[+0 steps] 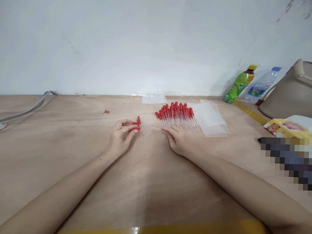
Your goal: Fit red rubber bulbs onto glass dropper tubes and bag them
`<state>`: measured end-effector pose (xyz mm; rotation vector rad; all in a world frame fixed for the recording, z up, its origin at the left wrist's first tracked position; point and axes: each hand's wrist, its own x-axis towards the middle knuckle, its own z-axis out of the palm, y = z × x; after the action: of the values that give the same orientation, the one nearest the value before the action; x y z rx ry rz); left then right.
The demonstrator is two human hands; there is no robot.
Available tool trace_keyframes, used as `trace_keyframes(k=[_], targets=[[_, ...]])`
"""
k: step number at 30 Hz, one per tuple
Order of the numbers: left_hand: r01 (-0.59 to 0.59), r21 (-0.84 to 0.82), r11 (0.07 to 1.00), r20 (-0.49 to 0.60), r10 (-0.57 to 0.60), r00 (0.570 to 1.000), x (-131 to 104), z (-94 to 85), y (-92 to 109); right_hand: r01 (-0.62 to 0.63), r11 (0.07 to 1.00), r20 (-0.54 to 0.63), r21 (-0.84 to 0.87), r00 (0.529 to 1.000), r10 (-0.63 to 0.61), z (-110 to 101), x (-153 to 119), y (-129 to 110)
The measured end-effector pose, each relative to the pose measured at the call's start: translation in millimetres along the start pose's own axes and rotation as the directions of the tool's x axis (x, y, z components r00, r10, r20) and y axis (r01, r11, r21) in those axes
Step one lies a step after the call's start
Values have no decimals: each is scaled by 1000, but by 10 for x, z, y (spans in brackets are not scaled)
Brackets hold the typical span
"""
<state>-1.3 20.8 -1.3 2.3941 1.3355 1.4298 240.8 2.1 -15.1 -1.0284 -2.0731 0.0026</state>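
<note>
Near the middle of the table, my left hand pinches a red rubber cap between thumb and fingers. More red caps lie just beyond its fingertips. My right hand is closed on a thin clear tube, whose free end points left toward the cap without touching it. Several loose clear tubes lie side by side between the hands. Behind my right hand is a fanned pile of red-capped droppers, their caps toward the wall.
Clear plastic bags lie right of the pile. A green bottle, a clear bottle and a beige bag stand at the back right. A yellow tissue pack lies nearer. A grey cable runs along the left.
</note>
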Motion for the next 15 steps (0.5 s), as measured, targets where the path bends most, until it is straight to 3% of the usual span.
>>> trace_keyframes(k=[3, 6, 15], targets=[[-84, -74, 994, 125, 93, 988, -21, 35, 165, -5, 1000, 6, 25, 1000, 5, -48, 27, -98], [-61, -111, 992, 200, 83, 976, -35, 63, 240, -12, 1000, 22, 17, 1000, 12, -95, 52, -193], [36, -174, 984, 278, 14, 961, -66, 93, 199, 1, 999, 86, 37, 996, -4, -68, 48, -212]])
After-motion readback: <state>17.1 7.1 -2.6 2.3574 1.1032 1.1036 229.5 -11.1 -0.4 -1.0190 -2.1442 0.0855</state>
